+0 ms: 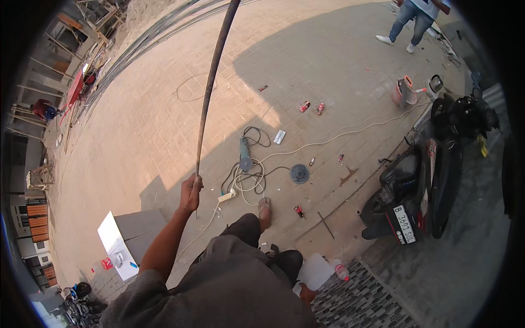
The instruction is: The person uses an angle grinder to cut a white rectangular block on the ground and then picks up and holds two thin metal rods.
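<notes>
My left hand [191, 192] is closed around a long, thin dark rod [210, 82] near its lower end; the rod slants up and out past the top of the view. My right hand [308, 293] is low, beside a white flat sheet [317, 271]; its fingers show too little to tell whether they grip it. On the paving in front of my bare foot [265, 213] lies an angle grinder [245, 156] with a dark cord. A pale power strip [227, 195] and a coiled light cable are just nearer. A round dark disc [299, 174] lies to their right.
A parked motorbike [407, 186] and a bucket [403, 93] stand at right. Bottles [341, 271], red packets [304, 106] and a short rod [326, 224] litter the ground. Cardboard [139, 229] lies at left. Long bars [131, 49] lie far left. A person [418, 22] stands far right.
</notes>
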The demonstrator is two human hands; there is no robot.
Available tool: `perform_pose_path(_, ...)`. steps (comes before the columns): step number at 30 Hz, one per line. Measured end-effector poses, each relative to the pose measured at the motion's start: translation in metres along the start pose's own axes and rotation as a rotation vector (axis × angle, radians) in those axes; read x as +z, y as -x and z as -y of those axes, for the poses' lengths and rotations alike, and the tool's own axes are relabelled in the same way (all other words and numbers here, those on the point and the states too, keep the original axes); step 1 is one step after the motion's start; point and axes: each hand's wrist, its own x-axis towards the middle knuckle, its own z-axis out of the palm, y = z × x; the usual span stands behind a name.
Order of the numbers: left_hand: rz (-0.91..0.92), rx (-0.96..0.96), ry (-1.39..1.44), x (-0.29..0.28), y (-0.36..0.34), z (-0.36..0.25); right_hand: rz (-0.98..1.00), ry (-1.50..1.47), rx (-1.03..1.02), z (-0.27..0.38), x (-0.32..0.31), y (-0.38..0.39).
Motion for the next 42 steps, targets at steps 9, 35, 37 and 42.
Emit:
perform_pose_path(9, 0.021, -0.084, -0.175, -0.058, -0.112, -0.034, 0.073, 0.152, -0.314, 0.283, 0.031, 0.009)
perform_pose_path(35, -0.119, -0.537, -0.206, -0.132, -0.53, -0.033, 0.046, 0.502, -1.058, 1.079, 0.33, 0.042)
perform_pose_path(37, -0.121, -0.491, -0.181, -0.158, -0.566, -0.01, 0.088, 0.425, -1.075, 1.092, 0.365, 0.075)
perform_pose_path(42, -0.082, -0.431, -0.134, -0.234, -0.665, 0.042, 0.146, 0.311, -1.058, 1.121, 0.433, 0.146)
